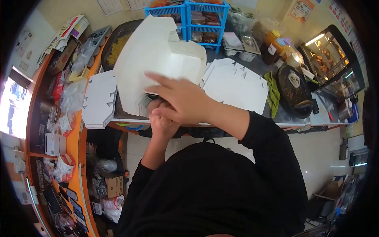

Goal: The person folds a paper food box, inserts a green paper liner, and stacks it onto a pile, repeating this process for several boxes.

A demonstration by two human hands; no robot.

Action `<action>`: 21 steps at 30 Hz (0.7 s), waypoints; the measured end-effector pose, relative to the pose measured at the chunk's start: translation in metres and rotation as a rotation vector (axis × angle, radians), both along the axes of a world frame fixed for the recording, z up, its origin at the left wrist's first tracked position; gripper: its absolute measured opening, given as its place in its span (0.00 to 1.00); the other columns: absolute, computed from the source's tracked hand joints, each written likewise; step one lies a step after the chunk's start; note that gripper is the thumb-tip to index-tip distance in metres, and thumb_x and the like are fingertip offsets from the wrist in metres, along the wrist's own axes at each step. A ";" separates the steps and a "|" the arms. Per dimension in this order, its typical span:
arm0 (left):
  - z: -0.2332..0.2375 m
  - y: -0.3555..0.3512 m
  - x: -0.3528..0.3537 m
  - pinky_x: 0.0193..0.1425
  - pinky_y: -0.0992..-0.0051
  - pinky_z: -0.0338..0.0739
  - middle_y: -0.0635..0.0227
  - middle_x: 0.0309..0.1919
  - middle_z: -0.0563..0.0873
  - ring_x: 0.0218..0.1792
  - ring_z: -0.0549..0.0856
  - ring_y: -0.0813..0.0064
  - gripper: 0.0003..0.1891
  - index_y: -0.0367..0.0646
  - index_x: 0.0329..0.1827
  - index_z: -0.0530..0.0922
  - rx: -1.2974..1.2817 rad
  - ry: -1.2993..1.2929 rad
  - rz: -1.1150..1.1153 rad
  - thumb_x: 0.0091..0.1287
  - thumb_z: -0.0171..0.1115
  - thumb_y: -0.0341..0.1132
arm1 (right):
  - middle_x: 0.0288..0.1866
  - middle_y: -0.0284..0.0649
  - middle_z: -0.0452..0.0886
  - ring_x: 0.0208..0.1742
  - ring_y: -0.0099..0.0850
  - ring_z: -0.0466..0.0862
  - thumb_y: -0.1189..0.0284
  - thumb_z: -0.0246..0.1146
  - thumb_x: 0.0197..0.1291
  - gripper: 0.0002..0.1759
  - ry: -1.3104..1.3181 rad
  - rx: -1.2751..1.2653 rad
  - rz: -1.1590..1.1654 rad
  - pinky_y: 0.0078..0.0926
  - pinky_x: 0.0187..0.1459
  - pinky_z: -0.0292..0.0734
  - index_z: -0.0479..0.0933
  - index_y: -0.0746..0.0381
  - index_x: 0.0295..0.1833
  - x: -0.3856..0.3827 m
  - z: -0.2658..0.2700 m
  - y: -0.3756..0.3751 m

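Observation:
A partly folded white cardboard box (158, 51) stands on the counter in front of me, its long side flap raised and bending to the left. My left hand (162, 122) is closed at the box's near corner, with its fingers partly hidden behind my other hand. Across it reaches my right hand (185, 98), fingers stretched out over the box's near edge and smeared by motion. Layered cardboard edges show just left of my left hand. Flat white box blanks (237, 89) lie to the right, and another stack of blanks (98, 98) lies to the left.
Blue plastic racks (203, 27) with packets stand behind the box. Sauce bottles (272, 47), a green cloth (272, 93), a dark oval pan (294, 91) and a lit food warmer (327, 55) are on the right. An orange-edged shelf (81, 166) runs along the left.

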State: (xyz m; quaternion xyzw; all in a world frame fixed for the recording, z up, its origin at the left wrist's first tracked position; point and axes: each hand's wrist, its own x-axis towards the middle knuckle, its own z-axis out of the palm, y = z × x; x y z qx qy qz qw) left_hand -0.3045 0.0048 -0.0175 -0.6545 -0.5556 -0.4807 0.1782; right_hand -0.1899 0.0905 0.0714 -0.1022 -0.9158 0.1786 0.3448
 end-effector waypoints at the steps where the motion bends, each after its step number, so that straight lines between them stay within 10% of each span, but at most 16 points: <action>1: 0.001 -0.001 0.000 0.53 0.58 0.73 0.68 0.36 0.82 0.43 0.81 0.61 0.12 0.46 0.37 0.82 0.048 0.039 0.025 0.50 0.74 0.27 | 0.52 0.49 0.83 0.48 0.44 0.85 0.60 0.61 0.64 0.21 0.216 0.065 -0.003 0.38 0.51 0.77 0.79 0.61 0.56 0.010 -0.007 0.005; 3: 0.000 -0.002 0.001 0.58 0.57 0.72 0.70 0.38 0.81 0.45 0.80 0.62 0.15 0.48 0.39 0.82 0.143 0.108 0.072 0.48 0.77 0.31 | 0.58 0.48 0.81 0.52 0.43 0.83 0.64 0.63 0.62 0.22 0.501 0.116 -0.138 0.38 0.54 0.75 0.76 0.61 0.60 0.045 -0.011 0.033; 5: -0.009 -0.005 0.003 0.64 0.51 0.70 0.67 0.47 0.78 0.52 0.76 0.61 0.19 0.49 0.41 0.82 0.185 0.143 0.121 0.47 0.81 0.37 | 0.56 0.46 0.82 0.53 0.44 0.82 0.68 0.68 0.56 0.26 0.359 -0.393 -0.355 0.36 0.56 0.75 0.76 0.61 0.61 0.092 -0.047 0.057; 7: -0.013 -0.006 0.013 0.65 0.49 0.69 0.64 0.52 0.76 0.55 0.74 0.60 0.18 0.49 0.41 0.82 0.286 0.112 0.161 0.49 0.80 0.38 | 0.60 0.46 0.81 0.57 0.45 0.82 0.67 0.71 0.54 0.26 -0.251 -0.524 -0.561 0.38 0.59 0.75 0.78 0.58 0.60 0.150 -0.094 0.080; 15: -0.019 -0.003 0.069 0.59 0.54 0.77 0.63 0.52 0.74 0.56 0.73 0.60 0.16 0.50 0.45 0.75 0.308 0.084 -0.116 0.59 0.74 0.36 | 0.64 0.44 0.79 0.62 0.44 0.80 0.66 0.77 0.46 0.26 -0.631 -0.696 -0.335 0.32 0.62 0.73 0.83 0.56 0.54 0.265 -0.207 0.105; 21: -0.013 0.009 0.122 0.55 0.57 0.79 0.60 0.52 0.78 0.51 0.79 0.55 0.18 0.47 0.45 0.78 0.178 0.027 -0.245 0.51 0.76 0.30 | 0.35 0.48 0.85 0.37 0.47 0.85 0.63 0.60 0.65 0.12 -0.474 -0.438 -0.497 0.40 0.41 0.79 0.83 0.57 0.47 0.272 -0.194 0.113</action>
